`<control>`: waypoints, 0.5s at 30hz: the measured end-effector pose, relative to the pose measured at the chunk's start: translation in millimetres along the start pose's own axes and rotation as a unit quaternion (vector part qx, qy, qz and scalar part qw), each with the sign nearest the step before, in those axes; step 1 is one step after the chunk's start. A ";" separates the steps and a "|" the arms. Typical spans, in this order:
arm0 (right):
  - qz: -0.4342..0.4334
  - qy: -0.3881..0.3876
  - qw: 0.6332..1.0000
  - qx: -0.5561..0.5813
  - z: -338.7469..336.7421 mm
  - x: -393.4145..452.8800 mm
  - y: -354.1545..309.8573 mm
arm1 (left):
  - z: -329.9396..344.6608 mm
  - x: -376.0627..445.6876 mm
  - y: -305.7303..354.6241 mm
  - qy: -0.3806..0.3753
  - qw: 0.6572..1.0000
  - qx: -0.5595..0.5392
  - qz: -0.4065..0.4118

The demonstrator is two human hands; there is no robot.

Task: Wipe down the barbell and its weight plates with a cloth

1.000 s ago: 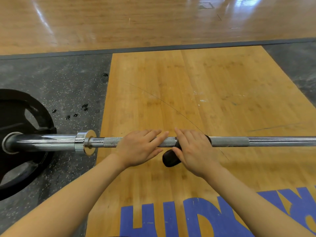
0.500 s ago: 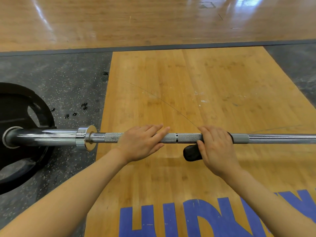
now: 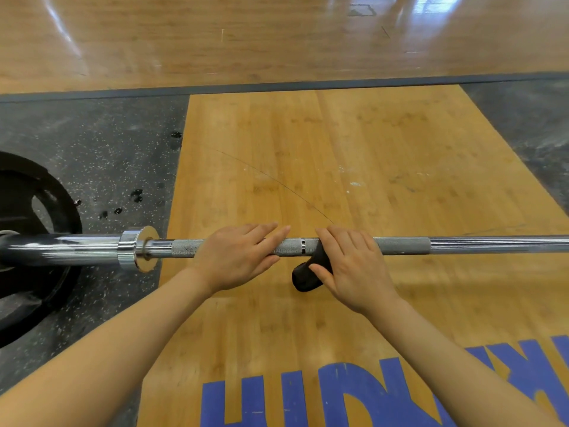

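Bar (image 3: 462,245) lies across the platform; your right hand (image 3: 354,272) wraps the cloth (image 3: 311,272) around its knurl, left hand (image 3: 237,260) flat, steadying. Keep the grip snug; stroke full-length toward the collar (image 3: 138,248).

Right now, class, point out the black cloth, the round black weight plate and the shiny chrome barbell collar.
black cloth (image 3: 306,277), head view, hanging rolled end.
round black weight plate (image 3: 66,211), head view, upper right rim.
shiny chrome barbell collar (image 3: 144,248), head view, flange face.
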State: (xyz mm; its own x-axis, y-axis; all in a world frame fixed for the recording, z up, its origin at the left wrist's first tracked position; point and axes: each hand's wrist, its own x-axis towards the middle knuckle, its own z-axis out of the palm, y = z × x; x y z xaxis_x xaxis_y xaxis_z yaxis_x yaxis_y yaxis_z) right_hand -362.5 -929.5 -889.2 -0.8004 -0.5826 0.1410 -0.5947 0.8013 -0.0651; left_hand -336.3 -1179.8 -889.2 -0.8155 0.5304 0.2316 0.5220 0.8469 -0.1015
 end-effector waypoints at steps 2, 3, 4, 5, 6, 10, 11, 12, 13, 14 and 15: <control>0.005 0.018 1.000 -0.007 0.8 -8.1 13.0 | -0.4 0.2 -0.5 -0.003 1.000 -0.003 -0.003; 0.011 0.024 1.000 -0.010 0.7 -13.0 21.3 | -0.6 0.2 -0.6 -0.003 1.000 -0.001 -0.004; 0.018 0.028 0.999 -0.012 0.3 -18.1 30.2 | -0.8 0.3 -0.3 -0.001 1.000 0.001 -0.005; 0.026 0.028 0.999 -0.014 -0.5 -22.9 38.9 | -1.0 0.5 -0.1 -0.001 1.000 0.002 -0.005; 0.033 0.026 0.999 -0.016 -1.7 -26.9 46.5 | -1.3 0.4 0.3 -0.002 1.000 0.003 -0.005; 0.053 0.019 0.998 -0.007 -8.1 -30.7 56.7 | -2.1 0.7 2.5 -0.008 1.000 0.011 -0.005; 0.057 0.017 0.998 -0.002 -9.6 -28.7 53.9 | -2.2 0.7 2.7 -0.011 1.000 0.014 -0.005; 0.057 0.015 0.998 0.002 -10.8 -26.0 50.0 | -2.2 0.7 2.7 -0.015 1.000 0.016 -0.005; 0.050 0.012 0.999 0.003 -11.7 -23.0 45.5 | -2.1 0.5 2.9 -0.020 1.000 0.017 -0.004; 0.038 0.007 0.999 0.002 -12.5 -19.9 40.8 | -2.2 0.2 2.8 -0.025 1.000 0.016 -0.005; 0.025 0.002 1.000 0.001 -12.9 -17.0 35.9 | -2.2 -0.2 2.6 -0.030 0.999 0.013 -0.006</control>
State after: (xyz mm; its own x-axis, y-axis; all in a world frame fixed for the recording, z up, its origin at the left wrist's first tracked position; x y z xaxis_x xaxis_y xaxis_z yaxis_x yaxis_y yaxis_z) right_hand -369.2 -889.1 -881.2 -0.8289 -0.5414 0.1408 -0.5541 0.8292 -0.0740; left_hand -334.3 -1177.7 -887.4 -0.8358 0.5208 0.1737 0.5059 0.8535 -0.1248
